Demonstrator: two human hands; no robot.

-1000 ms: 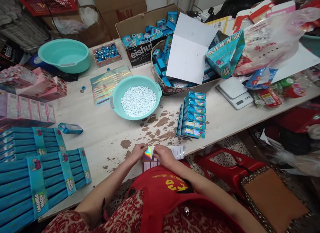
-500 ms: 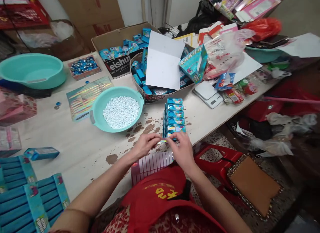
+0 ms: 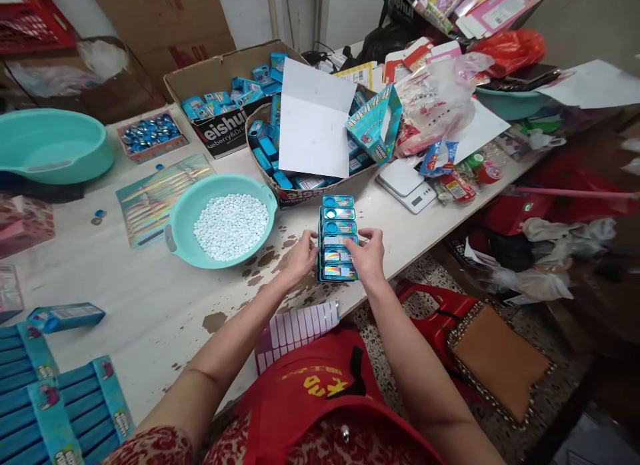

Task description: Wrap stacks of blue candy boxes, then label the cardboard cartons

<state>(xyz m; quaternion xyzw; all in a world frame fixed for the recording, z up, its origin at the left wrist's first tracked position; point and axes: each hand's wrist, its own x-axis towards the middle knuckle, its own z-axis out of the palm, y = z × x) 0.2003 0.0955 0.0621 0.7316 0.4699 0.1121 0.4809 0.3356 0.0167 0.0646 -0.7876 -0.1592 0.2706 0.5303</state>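
Several small blue tins [image 3: 339,212] stand in a short row on the table, in a display box with its edge along their left side. My left hand [image 3: 303,257] is closed, its bent fingers against the left side of the row. My right hand [image 3: 368,257] rests at the right side, fingers apart, its thumb pressing on a shiny label [image 3: 334,240] on one tin. The two nearest tins also carry shiny labels. Between the row and my red apron lies a sheet of label stickers [image 3: 300,328]. My left fingertips are partly hidden.
Left of the row is a turquoise basin [image 3: 173,218] of white tablets. Behind stand cartons of blue packs [image 3: 260,145], with a white scale [image 3: 406,185] to their right. Blue display boxes [image 3: 80,392] lie front left; a red stool [image 3: 430,318] is at right.
Both hands have moved forward and parted, from pinching a small shiny label in front of the row to either side of it. A label now lies under my right thumb.
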